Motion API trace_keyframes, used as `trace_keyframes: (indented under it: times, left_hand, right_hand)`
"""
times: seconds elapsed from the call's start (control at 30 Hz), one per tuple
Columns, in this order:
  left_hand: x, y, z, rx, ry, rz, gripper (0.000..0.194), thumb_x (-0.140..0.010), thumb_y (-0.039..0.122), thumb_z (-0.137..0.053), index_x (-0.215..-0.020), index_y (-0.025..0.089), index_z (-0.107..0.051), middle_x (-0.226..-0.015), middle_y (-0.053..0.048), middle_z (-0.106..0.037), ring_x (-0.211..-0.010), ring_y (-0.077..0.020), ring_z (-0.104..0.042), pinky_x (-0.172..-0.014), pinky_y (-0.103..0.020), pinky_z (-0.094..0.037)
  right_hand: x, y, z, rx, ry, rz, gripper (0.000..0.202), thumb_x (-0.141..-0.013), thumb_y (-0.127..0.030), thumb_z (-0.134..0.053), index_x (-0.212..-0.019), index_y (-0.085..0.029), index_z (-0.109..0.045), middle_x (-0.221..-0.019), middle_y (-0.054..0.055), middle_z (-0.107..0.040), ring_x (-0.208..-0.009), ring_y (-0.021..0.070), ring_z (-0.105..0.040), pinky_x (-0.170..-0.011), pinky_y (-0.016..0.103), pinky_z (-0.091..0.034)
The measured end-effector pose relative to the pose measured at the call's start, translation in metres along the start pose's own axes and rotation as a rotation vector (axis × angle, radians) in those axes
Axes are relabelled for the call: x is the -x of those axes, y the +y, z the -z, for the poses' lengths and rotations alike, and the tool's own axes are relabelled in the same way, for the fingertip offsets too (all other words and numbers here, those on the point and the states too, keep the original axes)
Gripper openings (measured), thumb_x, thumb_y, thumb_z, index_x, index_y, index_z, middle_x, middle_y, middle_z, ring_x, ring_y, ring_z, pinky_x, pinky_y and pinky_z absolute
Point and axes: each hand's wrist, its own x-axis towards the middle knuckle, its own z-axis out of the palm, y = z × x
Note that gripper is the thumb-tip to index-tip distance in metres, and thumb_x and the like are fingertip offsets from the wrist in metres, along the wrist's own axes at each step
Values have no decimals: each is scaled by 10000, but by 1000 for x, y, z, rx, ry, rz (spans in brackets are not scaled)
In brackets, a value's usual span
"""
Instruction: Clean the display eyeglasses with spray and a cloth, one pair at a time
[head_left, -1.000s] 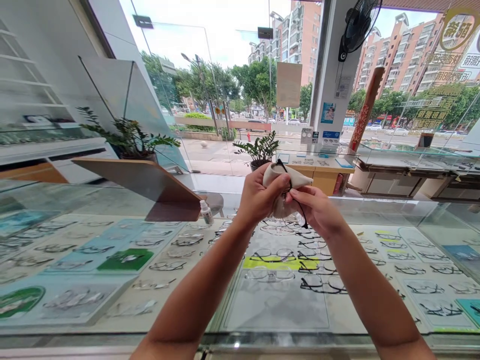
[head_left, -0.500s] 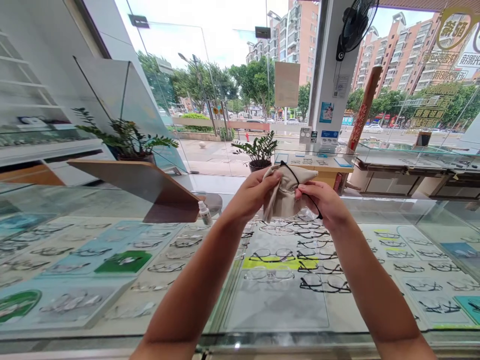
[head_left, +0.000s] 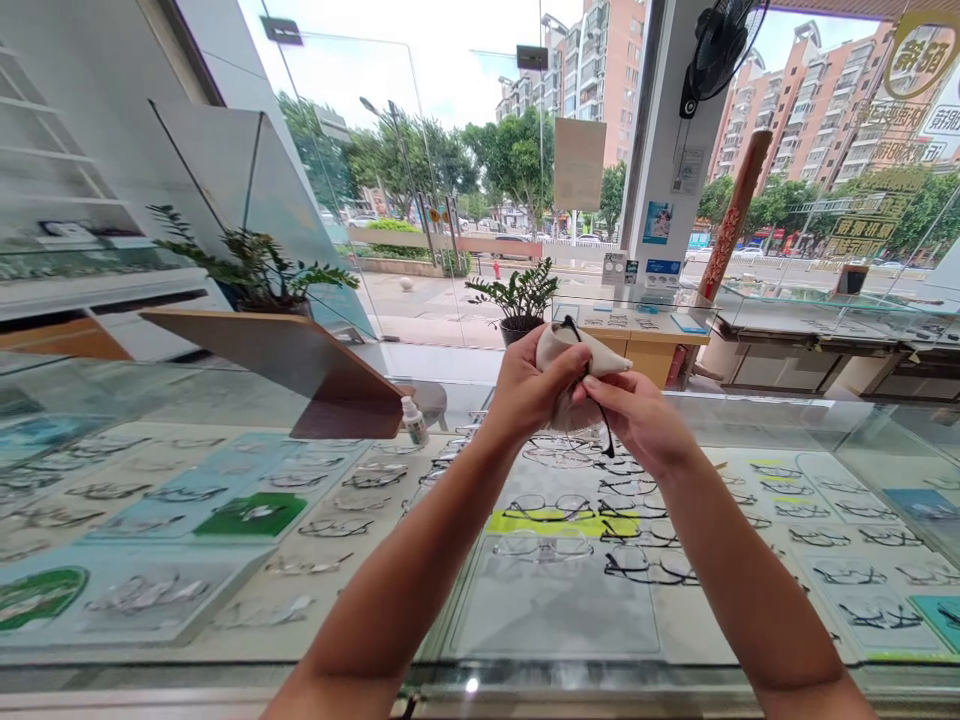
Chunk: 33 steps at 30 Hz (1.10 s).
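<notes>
Here we are, our left fingers clenching a pale cloth around dark-framed glasses, our right fingers pinching the frame beside them! Both hands hover above the glass surface, a small white bottle standing to the left.

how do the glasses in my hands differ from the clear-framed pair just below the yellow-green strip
The held glasses show black side arms; the clear-framed pair looks see-through.
The held glasses are raised in the left hand and right hand, while the clear-framed pair lies in the glass case.
A pale cloth partly hides the held glasses; the clear-framed pair is uncloaked by any cloth.
</notes>
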Motion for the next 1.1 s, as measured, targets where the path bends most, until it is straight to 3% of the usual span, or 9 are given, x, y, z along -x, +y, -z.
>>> trace_keyframes:
  times: [0.13,0.27,0.4,0.53,0.67,0.87,1.1]
  left_hand:
    - [1,3,-1,-25,40,-6,600,-752,714,-806,-625,189,-546,-482,54,-468,-436,-66,-388,-419,-221,-296]
    - [-3,6,10,23,-111,135,613,-726,746,-806,-648,168,-619,-540,17,-568,-475,-84,-465,-456,-220,-372]
    - [-5,11,23,116,-308,213,488,-722,608,-887,-780,152,-724,-674,-15,-661,-571,-97,-554,-533,-210,-451]
    - [-3,11,22,130,-367,206,414,-690,445,-950,-930,172,-753,-801,-29,-719,-660,-119,-626,-612,-222,-523]
    - [-1,4,13,148,-259,148,458,-651,408,-973,-964,177,-733,-822,-29,-741,-667,-125,-644,-626,-230,-545]
    - [2,1,5,97,-101,41,454,-664,509,-949,-836,155,-722,-713,-6,-692,-601,-93,-584,-557,-196,-481]
    - [5,0,-4,18,147,-57,581,-731,683,-839,-629,173,-579,-519,58,-481,-465,-54,-381,-433,-196,-306]
  right_hand:
    - [2,-2,1,80,-43,22,296,-726,-471,-879,-730,-191,-784,-784,27,-717,-818,164,-619,-903,353,-514]
    - [3,-9,9,93,-93,22,288,-714,-478,-878,-704,-202,-797,-745,24,-712,-764,163,-602,-842,350,-509]
    - [4,-16,17,80,-97,11,285,-705,-472,-886,-671,-202,-803,-714,23,-696,-726,150,-581,-810,329,-494]
    - [3,-15,18,27,-89,-4,301,-700,-482,-901,-677,-201,-797,-702,16,-681,-700,138,-566,-773,314,-494]
    - [0,-9,15,-28,-69,-14,338,-685,-499,-918,-684,-191,-780,-704,11,-674,-679,124,-564,-729,300,-495]
    - [0,-6,8,-48,-101,-16,369,-647,-525,-945,-680,-188,-799,-694,5,-697,-682,115,-580,-730,279,-494]
    - [-1,0,2,-46,-126,-2,368,-661,-526,-941,-699,-186,-805,-723,5,-710,-725,120,-596,-753,280,-504]
